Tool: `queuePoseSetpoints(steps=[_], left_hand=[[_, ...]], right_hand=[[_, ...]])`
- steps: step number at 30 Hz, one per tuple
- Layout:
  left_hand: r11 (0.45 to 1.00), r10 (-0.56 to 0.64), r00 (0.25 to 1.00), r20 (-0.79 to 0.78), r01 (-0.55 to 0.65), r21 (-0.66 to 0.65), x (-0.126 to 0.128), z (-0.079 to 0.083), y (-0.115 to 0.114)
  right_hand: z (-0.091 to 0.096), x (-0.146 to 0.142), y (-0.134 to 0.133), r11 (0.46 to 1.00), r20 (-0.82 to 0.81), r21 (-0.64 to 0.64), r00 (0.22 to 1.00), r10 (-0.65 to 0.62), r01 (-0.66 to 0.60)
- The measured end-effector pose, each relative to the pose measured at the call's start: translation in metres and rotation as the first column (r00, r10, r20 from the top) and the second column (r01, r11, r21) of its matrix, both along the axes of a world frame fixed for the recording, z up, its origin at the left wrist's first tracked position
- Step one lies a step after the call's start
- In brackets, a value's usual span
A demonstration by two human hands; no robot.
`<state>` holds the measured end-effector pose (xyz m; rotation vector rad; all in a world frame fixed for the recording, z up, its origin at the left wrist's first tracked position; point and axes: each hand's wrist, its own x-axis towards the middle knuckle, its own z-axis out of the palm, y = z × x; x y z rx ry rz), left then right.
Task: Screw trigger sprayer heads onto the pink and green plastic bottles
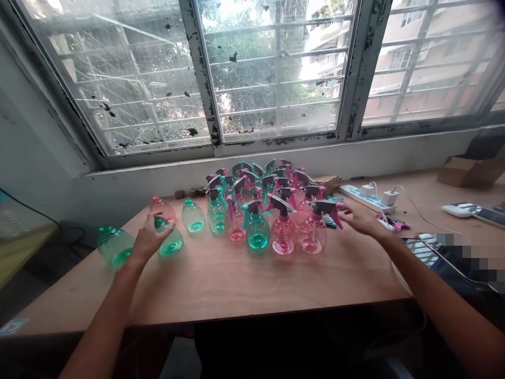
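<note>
My left hand (150, 237) has its thumb and fingers curved around the neck of a green plastic bottle (171, 245) that has no spray head. Beside it are another green bottle (114, 246), a pink bottle (162, 207) partly behind my fingers, and a green bottle (193, 217), all without spray heads. My right hand (363, 220) is stretched out at the right end of the spray bottles, fingers extended by the pink trigger of the nearest pink spray bottle (311, 237). Its fingertips are partly blurred; I see nothing held there.
Several green and pink spray bottles (258, 231) with trigger heads stand grouped mid-table (244, 284). To the right lie a power strip (366, 199) with plugs, pink pieces (398, 223) and a dark glossy device (445, 258). A cardboard box (469, 171) sits far right, below the window.
</note>
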<state>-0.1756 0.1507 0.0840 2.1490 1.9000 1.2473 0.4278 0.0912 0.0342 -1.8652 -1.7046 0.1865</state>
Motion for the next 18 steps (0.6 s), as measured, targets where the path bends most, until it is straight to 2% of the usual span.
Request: queuePoseSetpoints(steps=[3,5,8,12,15,18], left_hand=[[0.991,-0.114,0.988,0.105,0.121,-0.058,0.019,-0.018,-0.039],[0.968,-0.199,0.962,0.188,0.223,-0.112,0.036,-0.032,-0.066],[0.927,-0.255,0.913,0.318,0.325,-0.189,0.063,-0.051,-0.096],[0.904,-0.27,0.876,0.399,0.374,-0.209,0.097,-0.067,-0.108],[0.889,-0.305,0.863,0.402,0.409,-0.204,0.118,-0.078,-0.109],[0.907,-0.322,0.872,0.368,0.396,-0.146,0.135,-0.09,-0.114]], right_hand=[[-0.026,-0.014,0.008,0.977,0.09,-0.013,0.973,0.215,-0.214],[-0.034,-0.02,0.01,0.969,0.141,-0.007,0.959,0.245,-0.246],[-0.038,-0.019,0.007,0.979,0.191,0.008,0.962,0.196,-0.202],[-0.028,-0.006,-0.007,0.984,0.17,0.054,0.973,0.156,-0.168],[-0.013,0.007,-0.03,0.987,0.111,0.162,0.994,-0.007,-0.011],[0.0,0.012,-0.072,0.952,0.062,0.254,0.979,-0.194,0.173]])
